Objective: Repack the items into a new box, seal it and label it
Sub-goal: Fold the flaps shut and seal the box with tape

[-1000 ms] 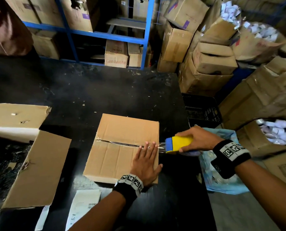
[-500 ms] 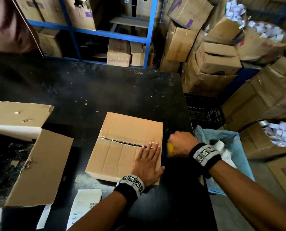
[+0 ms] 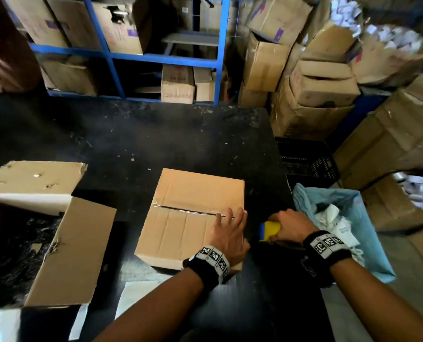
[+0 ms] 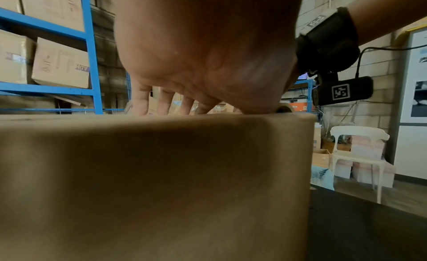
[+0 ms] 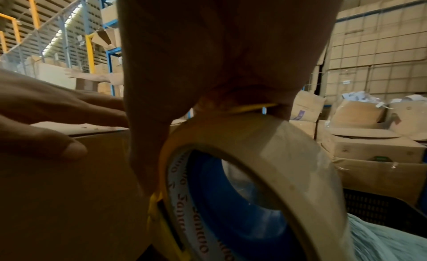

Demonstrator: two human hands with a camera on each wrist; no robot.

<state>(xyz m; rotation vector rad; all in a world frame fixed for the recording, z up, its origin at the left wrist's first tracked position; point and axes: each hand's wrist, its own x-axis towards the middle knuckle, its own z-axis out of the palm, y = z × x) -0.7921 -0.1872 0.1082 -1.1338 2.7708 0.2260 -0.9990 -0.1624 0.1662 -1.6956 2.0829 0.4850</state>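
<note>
Taking the new box (image 3: 193, 218) as the landmark: to its left on the dark surface (image 3: 156, 139) sits an old opened carton (image 3: 65, 250) with its flaps spread, and toward the person from the new box lie white paper sheets (image 3: 131, 297), possibly the labels, though too dim to read.

The new box is closed, its 2 top flaps meeting at a centre seam with clear tape along it. It looks like light corrugated board: stiff at the edges and corners, likely to give in the middle of the flaps, so pressing near the seam's end and holding by the corners seems the safest way to steady it.

The left hand (image 3: 227, 233) lies flat on the box top at its right end, fingers straight and spread across the seam, palm down, gripping nothing. The left wrist view confirms the heel of the palm (image 4: 231, 73) bearing on the top edge.

Just right of the box, past its right edge, the right hand (image 3: 292, 225) is curled round a yellow and blue tape dispenser (image 3: 269, 230), knuckles up, wrist dipped below the box top. The right wrist view shows the tape roll (image 5: 265, 173) under the palm, beside the box's side wall. Sealing appears underway, with the tape likely being carried down that side. Further right hangs a blue bag (image 3: 368, 230) of scraps.
</note>
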